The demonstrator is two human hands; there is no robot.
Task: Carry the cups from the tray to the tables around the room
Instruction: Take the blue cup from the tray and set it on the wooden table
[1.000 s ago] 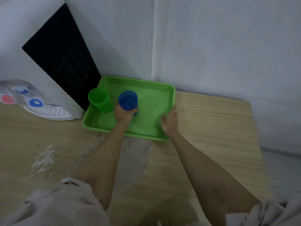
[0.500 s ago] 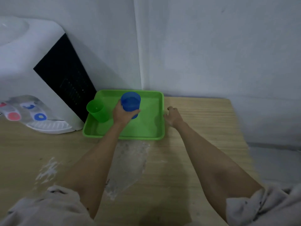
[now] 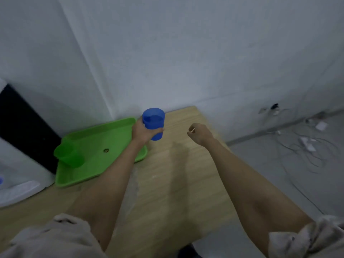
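My left hand (image 3: 142, 132) grips a blue cup (image 3: 154, 121) and holds it upright in the air above the right end of the green tray (image 3: 93, 164). A green cup (image 3: 68, 154) stands in the tray's left corner. A small dark spot lies on the tray floor near its middle. My right hand (image 3: 200, 134) hangs over the wooden table (image 3: 176, 183) to the right of the blue cup, fingers curled loosely, holding nothing.
A white water dispenser (image 3: 18, 183) with a black panel stands left of the tray. White walls meet in a corner behind the tray. The table ends at the right; beyond it grey floor carries loose cables (image 3: 307, 151) and a wall socket.
The blue cup has risen off the tray and moved right in my left hand. My right hand has left the tray's edge and lifted. The view has swung to the right.
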